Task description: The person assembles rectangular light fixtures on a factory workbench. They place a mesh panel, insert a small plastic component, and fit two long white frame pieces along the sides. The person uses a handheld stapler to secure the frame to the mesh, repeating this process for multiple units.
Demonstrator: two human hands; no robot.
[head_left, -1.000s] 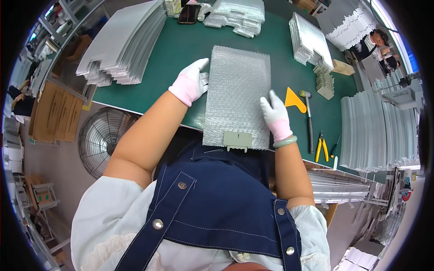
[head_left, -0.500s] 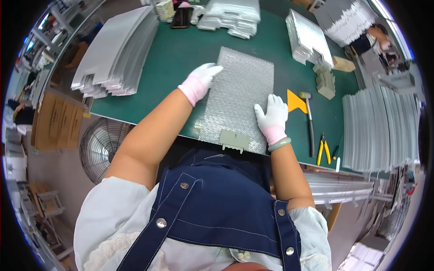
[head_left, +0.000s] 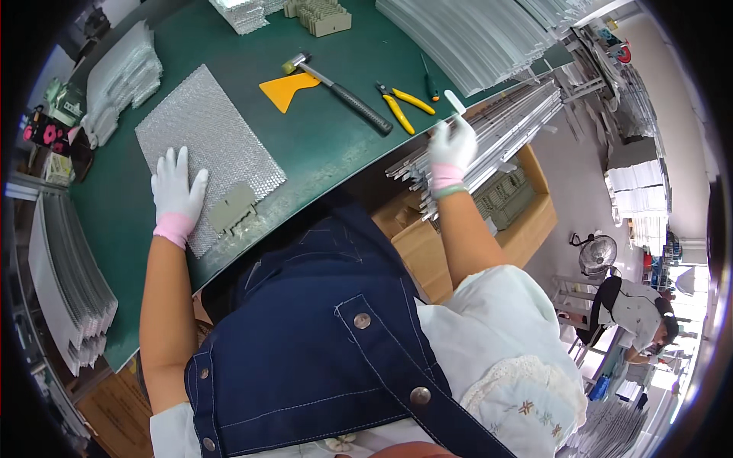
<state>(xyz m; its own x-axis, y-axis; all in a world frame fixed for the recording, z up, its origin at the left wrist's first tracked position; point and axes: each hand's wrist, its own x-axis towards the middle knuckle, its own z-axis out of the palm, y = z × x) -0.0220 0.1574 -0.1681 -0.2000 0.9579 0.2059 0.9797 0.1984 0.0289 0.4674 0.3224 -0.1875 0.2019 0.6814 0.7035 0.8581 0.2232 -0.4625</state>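
A silvery honeycomb-textured sheet (head_left: 202, 122) lies on the green worktable. My left hand (head_left: 177, 192), in a white glove with a pink cuff, rests on it with fingers spread. Next to that hand, at the sheet's near edge, sits a grey-green plastic end piece (head_left: 232, 208) with small prongs. My right hand (head_left: 452, 146), gloved the same way, is raised at the table edge above a bundle of metal strips (head_left: 504, 126). Its fingers look apart and nothing shows in them. A short white flat stick (head_left: 455, 102) lies just beyond its fingertips.
On the table lie a yellow scraper (head_left: 286, 91), a hammer (head_left: 343, 93), yellow-handled cutters (head_left: 403, 107) and a screwdriver (head_left: 431, 82). Stacked panels (head_left: 473, 38) stand at the far right, more (head_left: 65, 282) at left. Below the edge is a cardboard box (head_left: 534, 221) of plastic parts.
The view has turned to the right. My right hand has left the sheet and moved right to the table edge by the white stick. My left hand now lies flat near the end piece.
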